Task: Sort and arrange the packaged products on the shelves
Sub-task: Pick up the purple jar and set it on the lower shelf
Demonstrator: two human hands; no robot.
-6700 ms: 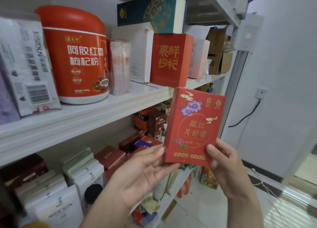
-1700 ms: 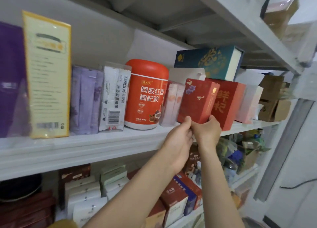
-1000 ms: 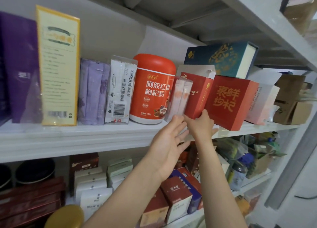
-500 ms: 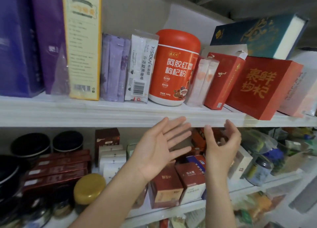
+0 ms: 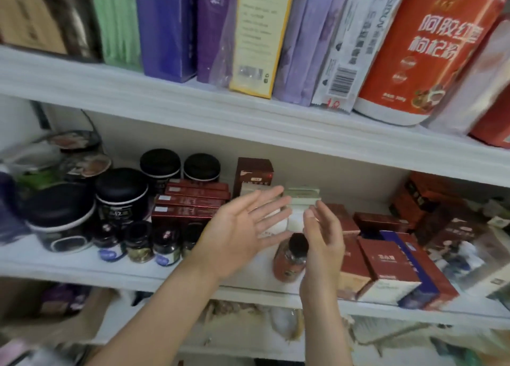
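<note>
I read white 阿胶红 over 枸杞粉 on the orange canister (image 5: pixel 430 56), upper shelf (image 5: pixel 193 103), at the right. White sachet (image 5: pixel 347 59) left of it: barcode, vertical lettering too blurred. Yellow box (image 5: pixel 259 34): barcode, print illegible. Dark red boxes (image 5: pixel 190 203) below: labels unreadable.

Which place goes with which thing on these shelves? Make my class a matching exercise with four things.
1 red tub
2 yellow box
3 black-lidded jars
4 small bottle

A between left hand and right hand
B lower shelf, left
C upper shelf, right
D upper shelf, middle

Pairs: 1-C, 2-D, 3-B, 4-A
</note>
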